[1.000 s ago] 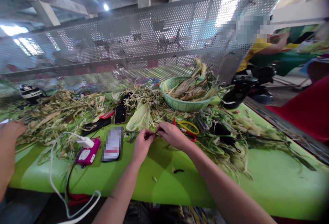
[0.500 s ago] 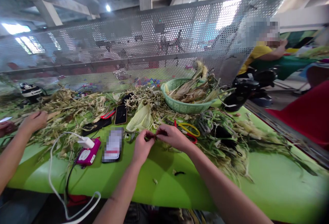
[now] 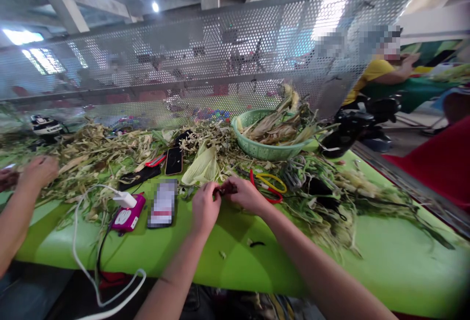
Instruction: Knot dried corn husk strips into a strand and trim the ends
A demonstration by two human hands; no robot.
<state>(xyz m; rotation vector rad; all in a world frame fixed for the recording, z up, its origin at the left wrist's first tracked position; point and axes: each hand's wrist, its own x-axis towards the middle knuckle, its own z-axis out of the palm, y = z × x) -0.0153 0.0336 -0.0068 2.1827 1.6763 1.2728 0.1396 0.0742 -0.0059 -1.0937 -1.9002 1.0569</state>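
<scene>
My left hand (image 3: 206, 207) and my right hand (image 3: 245, 195) meet over the green table, fingertips pinched together. Between them is a small dark piece (image 3: 222, 191), mostly hidden by the fingers, too small to name. Just beyond lies a pale corn husk (image 3: 201, 167), fanned out flat. Close to my right hand rest scissors or pliers with red and yellow handles (image 3: 271, 186). Left of my left hand lies a phone with a blurred screen (image 3: 162, 204). A short dark strip (image 3: 257, 244) lies nearer me on the table (image 3: 279, 271).
A green basket (image 3: 264, 150) of dried husks stands behind, against a perforated metal screen (image 3: 176, 89). Heaped husks (image 3: 95, 148) cover the table's back. At left are a magenta power box (image 3: 128, 213), a white cable (image 3: 76, 241) and another person's hand (image 3: 40, 170).
My hands stay together, with the right fingers turned slightly and the dark piece showing more. The other person's hand at left has shifted a little leftward. The view has tilted slightly.
</scene>
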